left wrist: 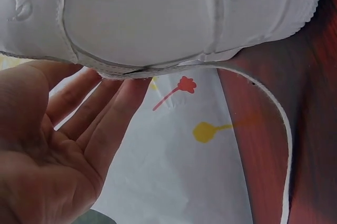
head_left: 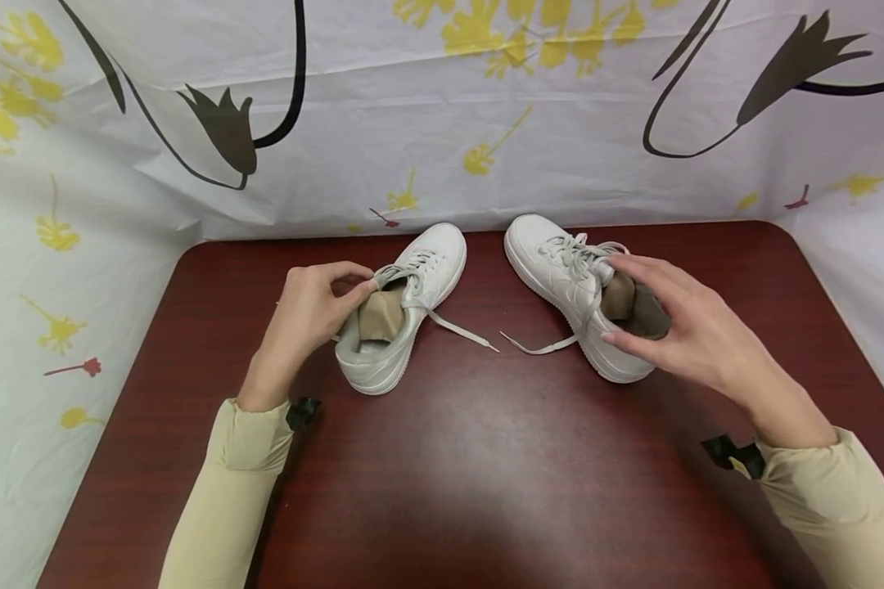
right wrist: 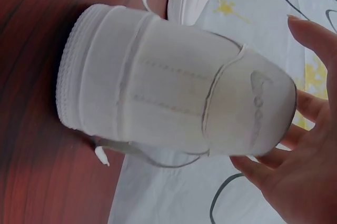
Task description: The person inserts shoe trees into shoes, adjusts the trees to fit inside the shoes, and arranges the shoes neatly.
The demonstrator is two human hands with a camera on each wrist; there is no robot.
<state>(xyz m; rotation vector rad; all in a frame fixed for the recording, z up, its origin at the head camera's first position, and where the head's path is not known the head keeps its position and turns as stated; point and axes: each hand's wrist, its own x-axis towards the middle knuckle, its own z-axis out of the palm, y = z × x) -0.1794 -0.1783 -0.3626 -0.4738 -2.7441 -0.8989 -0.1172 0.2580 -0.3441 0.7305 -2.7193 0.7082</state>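
Observation:
Two white sneakers stand on the table, toes pointing away and heels towards me. At the left sneaker (head_left: 442, 254), my left hand (head_left: 305, 315) pinches the edge by the tongue between thumb and forefinger. A tan piece (head_left: 381, 316) shows inside its opening. In the left wrist view, a lace (left wrist: 287, 145) hangs past the sneaker's side. Around the opening of the right sneaker (head_left: 548, 266) my right hand (head_left: 696, 331) is spread, fingertips by the tongue and thumb near the heel collar. Another tan piece (head_left: 618, 296) shows inside. The right wrist view shows that sneaker's heel (right wrist: 168, 81).
Loose lace ends (head_left: 479, 338) lie on the dark red wooden table (head_left: 501, 491) between the sneakers. A white flower-patterned sheet (head_left: 412, 123) hangs behind the table and along both sides, close to the toes.

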